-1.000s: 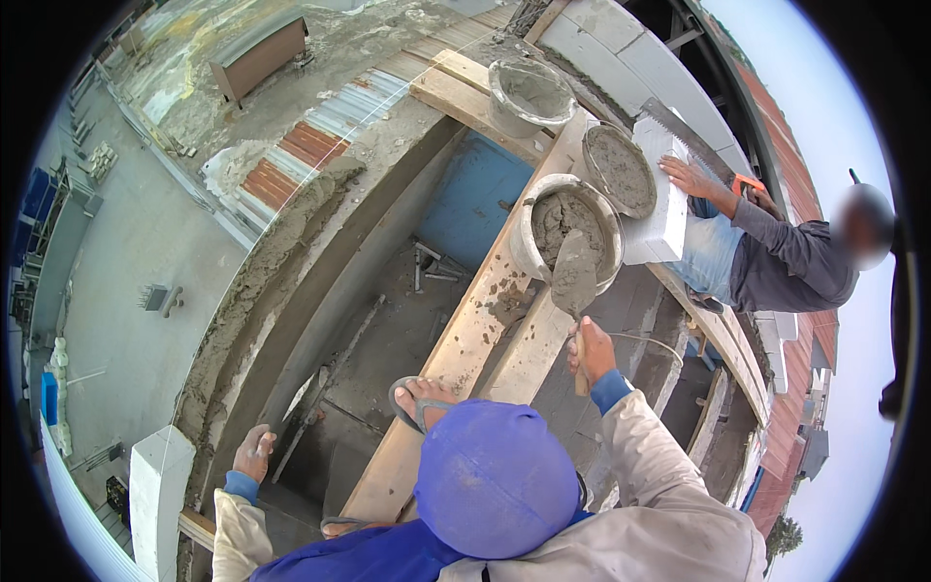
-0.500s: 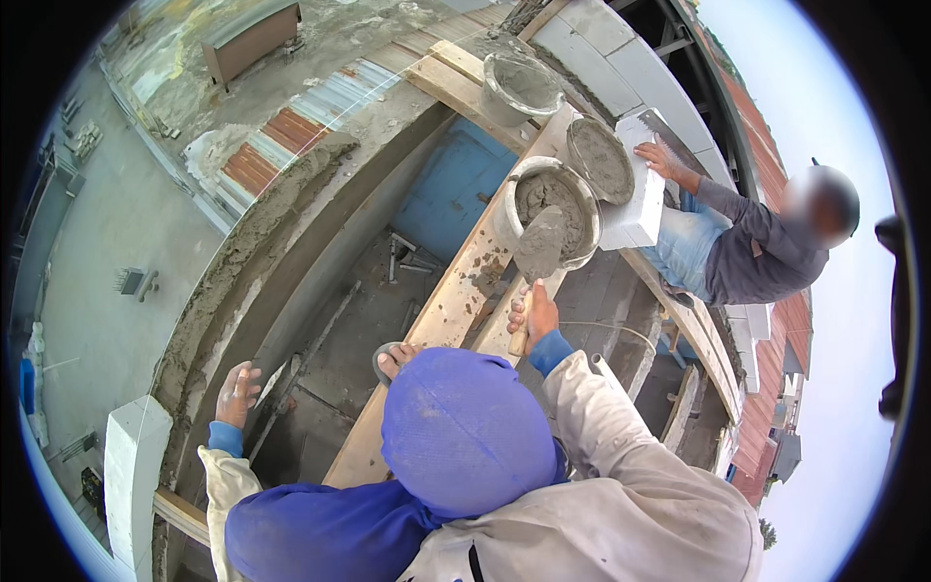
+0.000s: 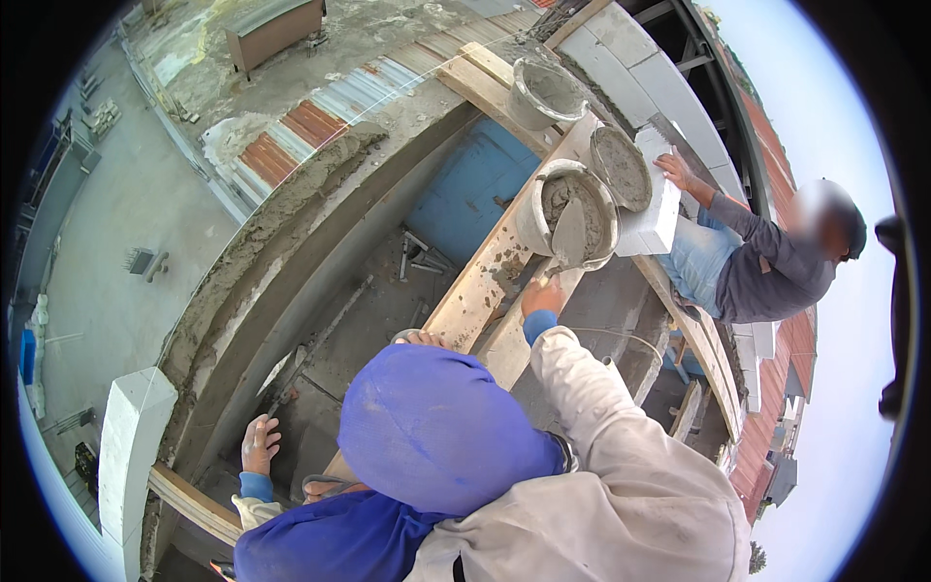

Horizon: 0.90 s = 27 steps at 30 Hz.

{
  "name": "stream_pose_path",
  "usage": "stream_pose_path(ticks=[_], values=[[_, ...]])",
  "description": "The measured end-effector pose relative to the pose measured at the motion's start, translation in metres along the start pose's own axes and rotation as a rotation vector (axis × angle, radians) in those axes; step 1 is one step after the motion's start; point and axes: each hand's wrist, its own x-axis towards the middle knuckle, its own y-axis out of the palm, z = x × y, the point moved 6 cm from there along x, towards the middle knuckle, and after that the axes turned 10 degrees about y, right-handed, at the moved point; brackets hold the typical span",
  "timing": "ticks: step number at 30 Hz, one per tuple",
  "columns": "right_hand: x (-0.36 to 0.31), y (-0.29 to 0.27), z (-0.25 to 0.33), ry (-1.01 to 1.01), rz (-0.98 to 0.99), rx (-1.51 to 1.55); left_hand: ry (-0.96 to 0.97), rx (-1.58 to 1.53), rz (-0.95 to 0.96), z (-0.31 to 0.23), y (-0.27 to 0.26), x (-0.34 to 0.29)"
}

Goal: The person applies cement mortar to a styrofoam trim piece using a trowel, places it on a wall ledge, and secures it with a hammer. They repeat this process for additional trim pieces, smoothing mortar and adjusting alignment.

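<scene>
My right hand is closed round the handle of a trowel. The trowel's blade, coated in grey, lies over the wet mortar inside a round bucket. My left hand hangs to the left beside the mortar-topped wall, fingers loosely apart, with nothing visible in it. A blue hood and pale sleeves fill the lower middle and hide part of the planks below.
A second mortar tub and another bucket stand farther along the planks. At right, a co-worker sits with a hand on a white block, a saw beside it. Gaps beside the planks drop to a lower floor. A white block stands at left.
The trowel blade has swung and gone down into the bucket of mortar. My left hand has moved lower, nearer to me. The whole view has shifted slightly.
</scene>
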Motion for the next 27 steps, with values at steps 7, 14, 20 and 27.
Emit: stream_pose_path(ticks=[7,14,20,27], values=[[-0.119,0.014,-0.068,-0.124,0.302,0.118,-0.045,-0.131,-0.085,0.037,0.002,-0.049],[-0.086,-0.139,-0.079,-0.444,0.168,0.091,-0.034,-0.203,-0.088,0.032,0.011,-0.051],[0.013,-0.265,-0.032,-0.523,0.196,-0.505,0.026,-0.290,-0.095,0.011,0.007,-0.033],[0.034,-0.270,0.027,-0.479,0.356,-0.891,-0.040,-0.351,-0.169,0.015,0.003,-0.049]])
